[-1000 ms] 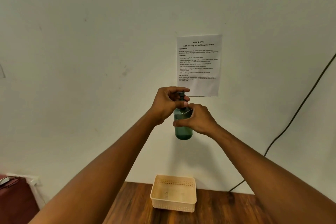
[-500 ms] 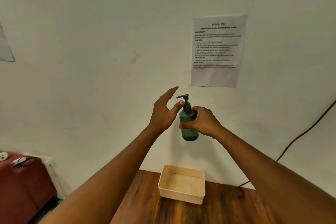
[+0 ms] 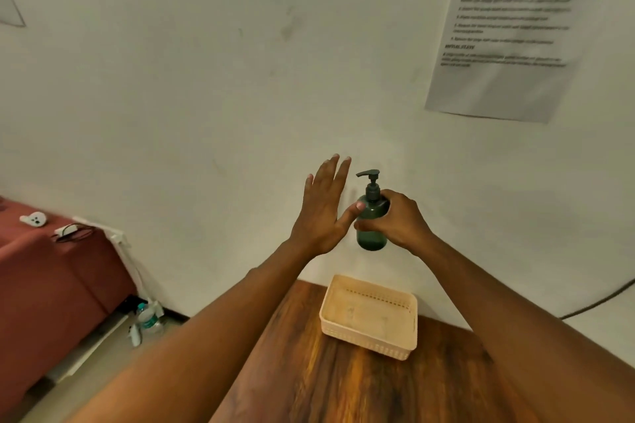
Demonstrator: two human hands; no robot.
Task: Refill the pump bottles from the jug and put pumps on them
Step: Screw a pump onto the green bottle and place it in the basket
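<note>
A dark green pump bottle (image 3: 370, 232) with a black pump head (image 3: 370, 182) on top is held upright in the air, in front of the wall. My right hand (image 3: 400, 218) is closed around its body from the right. My left hand (image 3: 324, 208) is beside it on the left, fingers spread and pointing up, with only the thumb tip touching the bottle's shoulder. No jug is in view.
A beige plastic basket (image 3: 369, 342) stands empty on the wooden table (image 3: 343, 388) by the wall, below the bottle. A printed sheet (image 3: 515, 31) hangs on the wall. At left is a red-covered surface (image 3: 51, 278) with a water bottle (image 3: 148, 318) on the floor.
My left hand has let go of the pump head and opened out to the left. The view has swung down and left; the right hand keeps the bottle.
</note>
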